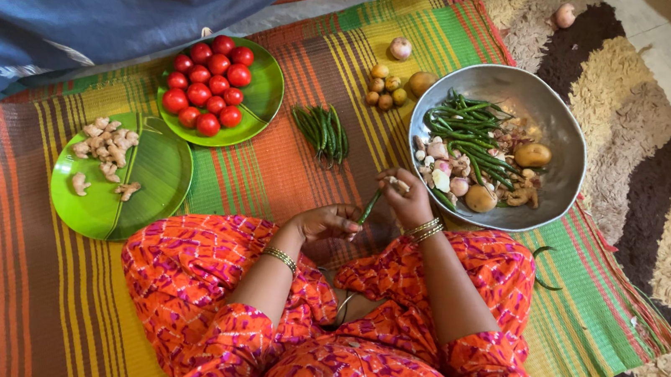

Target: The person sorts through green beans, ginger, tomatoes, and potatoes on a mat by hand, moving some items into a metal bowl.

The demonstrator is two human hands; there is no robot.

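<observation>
The person sits cross-legged on a striped mat [288, 158], and both hands meet just above the lap around one green chilli [370, 207]. The left hand [323, 221] curls loosely about its lower end, fingers bent, while the right hand [406, 198] pinches the upper end between thumb and fingertips, so the chilli hangs upright between them, likely held this way so the stem can be nipped off. Just beside the right hand stands a steel bowl [566, 122] holding green chillies, garlic cloves, potatoes and peelings, close enough for the hand to reach without shifting. A small heap of chillies [323, 131] lies on the mat ahead of the hands, between the bowl and a green plate of tomatoes [265, 105]. A second green plate with ginger pieces [156, 176] lies to the left, near the knee. A few small round vegetables [389, 85] rest beyond the bowl's rim. The mat between the knees and the heap is bare, giving the hands room; to the right the mat's edge gives way to a shaggy rug [670, 210].
</observation>
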